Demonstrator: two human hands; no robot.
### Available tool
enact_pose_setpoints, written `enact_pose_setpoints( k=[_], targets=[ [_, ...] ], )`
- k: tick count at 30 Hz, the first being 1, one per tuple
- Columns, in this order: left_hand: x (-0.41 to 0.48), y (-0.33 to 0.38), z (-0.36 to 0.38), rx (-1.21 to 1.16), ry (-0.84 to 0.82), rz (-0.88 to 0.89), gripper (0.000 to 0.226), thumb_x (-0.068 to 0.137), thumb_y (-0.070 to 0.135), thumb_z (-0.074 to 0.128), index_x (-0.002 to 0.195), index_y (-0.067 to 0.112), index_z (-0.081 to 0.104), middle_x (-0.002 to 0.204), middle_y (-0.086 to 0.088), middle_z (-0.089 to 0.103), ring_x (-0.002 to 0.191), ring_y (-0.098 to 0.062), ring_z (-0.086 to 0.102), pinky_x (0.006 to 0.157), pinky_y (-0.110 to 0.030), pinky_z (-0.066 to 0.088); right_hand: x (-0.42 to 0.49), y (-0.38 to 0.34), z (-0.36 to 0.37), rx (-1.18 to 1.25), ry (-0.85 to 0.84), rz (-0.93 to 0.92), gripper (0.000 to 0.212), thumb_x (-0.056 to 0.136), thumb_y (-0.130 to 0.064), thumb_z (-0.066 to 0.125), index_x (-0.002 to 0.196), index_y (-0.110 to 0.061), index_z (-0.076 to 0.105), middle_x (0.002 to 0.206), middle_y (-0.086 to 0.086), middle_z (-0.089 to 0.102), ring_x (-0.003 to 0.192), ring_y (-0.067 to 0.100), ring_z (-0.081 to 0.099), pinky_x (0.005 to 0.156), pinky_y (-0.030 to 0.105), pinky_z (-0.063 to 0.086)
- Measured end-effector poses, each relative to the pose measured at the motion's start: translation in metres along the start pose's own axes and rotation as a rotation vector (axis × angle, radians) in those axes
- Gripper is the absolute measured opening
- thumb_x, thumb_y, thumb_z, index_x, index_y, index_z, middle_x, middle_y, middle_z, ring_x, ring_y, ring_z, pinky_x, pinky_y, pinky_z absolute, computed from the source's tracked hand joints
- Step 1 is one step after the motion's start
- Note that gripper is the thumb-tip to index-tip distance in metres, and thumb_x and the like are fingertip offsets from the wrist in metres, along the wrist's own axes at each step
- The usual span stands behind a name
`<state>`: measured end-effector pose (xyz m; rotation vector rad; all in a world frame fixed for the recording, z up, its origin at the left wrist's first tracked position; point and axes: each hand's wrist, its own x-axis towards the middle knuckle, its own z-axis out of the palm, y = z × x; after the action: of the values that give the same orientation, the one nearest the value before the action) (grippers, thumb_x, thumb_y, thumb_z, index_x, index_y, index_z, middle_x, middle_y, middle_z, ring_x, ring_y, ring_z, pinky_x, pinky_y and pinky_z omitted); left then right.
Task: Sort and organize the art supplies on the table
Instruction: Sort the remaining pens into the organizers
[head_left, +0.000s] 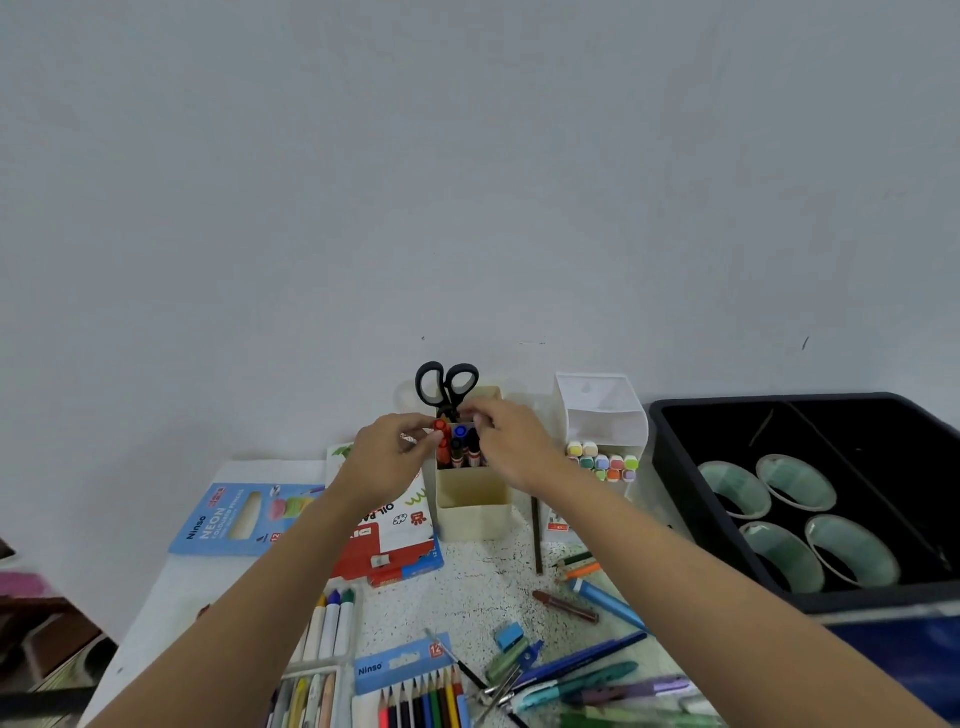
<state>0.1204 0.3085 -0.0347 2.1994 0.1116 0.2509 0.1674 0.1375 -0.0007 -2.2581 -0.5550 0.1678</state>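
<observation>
"Markers (457, 448), is that the group you're on?"

"Yes. Let me go from my side outward, placing everything by the cream holder (470, 512). Nearest me, well in front of the holder, lie a row of coloured pencils (421, 699) and a loose heap of pens (582, 675). Closer to its front and a little right, stray pencils (579, 571) lie on the speckled table (488, 577). Just left of the holder is the oil pastel box (395, 525). I cannot tell if the two touch."

"And your hands?"

"Both are at the holder's middle compartment, where the markers stand upright, caps up. My left hand (387, 457) pinches a red-capped marker (440, 427) between thumb and fingertips. My right hand (514, 447) comes in from the other side, fingers bent over the caps by the blue one. Whether it grips a marker or only steadies the bunch, I cannot tell. Just right of the holder, a white box (602, 410) holds pastel highlighters (602, 462). In the holder's back compartment, scissors (447, 387) stand handles up."

"So what comes next?"

"I'd say I'm seating the markers. The next move calls for letting go gently so the bunch doesn't tip. Then I'd reach for the loose pens in front of the holder. Its front compartment shows nothing inside from here, so that seems the likely place for them."
</observation>
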Motion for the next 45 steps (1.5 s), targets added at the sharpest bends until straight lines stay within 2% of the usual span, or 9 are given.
enact_pose_setpoints(
  k=[6,9,19,24,27,31,35,38,45],
  targets=[
    [-0.019,0.016,-0.004,-0.021,0.132,0.09,0.009,0.094,0.039,0.064,0.103,0.036,0.064,0.084,0.006,0.067,0.073,-0.012,0.067,0.057,-0.034,0.059,-0.037,-0.008,-0.025,0.22,0.199,-0.146,0.03,0.106,-0.009,0.04,0.114,-0.019,0.067,0.107,-0.003,0.071,0.103,0.005,0.064,0.084,0.011,0.049],
    [-0.036,0.032,-0.003,-0.083,0.115,0.113,0.006,0.095,0.037,0.063,0.091,0.033,0.065,0.076,0.003,0.068,0.068,-0.017,0.065,0.058,-0.037,0.057,-0.066,-0.009,-0.043,0.357,0.274,-0.166,0.026,0.104,-0.006,0.044,0.106,-0.018,0.068,0.094,-0.001,0.072,0.088,0.009,0.068,0.08,0.024,0.054],
    [-0.115,0.071,0.055,-0.297,-0.053,0.143,0.009,0.095,0.02,0.065,0.087,0.018,0.069,0.064,-0.006,0.059,0.058,-0.013,0.057,0.059,-0.02,0.049,-0.181,0.066,-0.081,0.551,0.326,-0.014,0.016,0.099,-0.002,0.056,0.099,-0.008,0.071,0.082,0.009,0.071,0.073,0.021,0.067,0.068,0.024,0.053],
    [-0.15,0.08,0.097,-0.29,-0.111,0.099,0.008,0.094,0.027,0.066,0.087,0.025,0.07,0.064,-0.006,0.059,0.061,-0.025,0.055,0.057,-0.028,0.043,-0.233,0.114,-0.085,0.45,0.273,0.052,0.015,0.098,-0.008,0.059,0.096,-0.016,0.072,0.083,0.004,0.071,0.078,0.019,0.068,0.074,0.028,0.054],
    [-0.174,0.074,0.124,-0.196,-0.13,0.085,0.008,0.093,0.028,0.068,0.087,0.032,0.069,0.071,0.002,0.062,0.065,-0.009,0.056,0.061,-0.024,0.044,-0.257,0.139,-0.083,0.395,0.251,0.105,0.017,0.098,-0.007,0.061,0.093,-0.02,0.072,0.082,0.0,0.072,0.078,0.018,0.068,0.077,0.034,0.056],
    [-0.201,0.064,0.157,0.055,-0.201,0.168,0.007,0.095,0.03,0.066,0.1,0.033,0.07,0.093,0.023,0.059,0.095,0.0,0.057,0.08,-0.01,0.041,-0.273,0.162,-0.076,0.238,0.205,0.121,0.022,0.096,-0.012,0.064,0.089,-0.031,0.071,0.085,-0.013,0.072,0.082,0.008,0.066,0.07,0.022,0.053],
    [-0.217,0.046,0.181,0.254,-0.253,0.218,0.019,0.097,0.041,0.058,0.113,0.038,0.067,0.112,0.028,0.054,0.108,0.0,0.049,0.093,-0.028,0.041,-0.277,0.175,-0.064,0.103,0.173,0.07,0.023,0.093,-0.011,0.067,0.088,-0.033,0.07,0.089,-0.019,0.069,0.09,0.002,0.062,0.07,0.01,0.043],
    [-0.222,0.044,0.191,0.337,-0.241,0.195,0.02,0.097,0.04,0.056,0.116,0.043,0.064,0.12,0.028,0.052,0.114,-0.003,0.042,0.091,-0.036,0.033,-0.275,0.18,-0.06,0.017,0.139,0.026,0.019,0.093,-0.008,0.066,0.096,-0.026,0.071,0.094,-0.026,0.061,0.101,-0.008,0.052,0.077,0.003,0.037],
    [-0.222,0.049,0.201,0.425,-0.171,0.175,0.021,0.088,0.036,0.072,0.106,0.044,0.065,0.109,0.025,0.055,0.105,-0.001,0.039,0.079,-0.035,0.02,-0.263,0.195,-0.053,-0.158,0.123,-0.035,0.021,0.091,-0.007,0.064,0.1,-0.025,0.071,0.102,-0.018,0.062,0.101,0.003,0.046,0.086,0.01,0.035]
  ],
)
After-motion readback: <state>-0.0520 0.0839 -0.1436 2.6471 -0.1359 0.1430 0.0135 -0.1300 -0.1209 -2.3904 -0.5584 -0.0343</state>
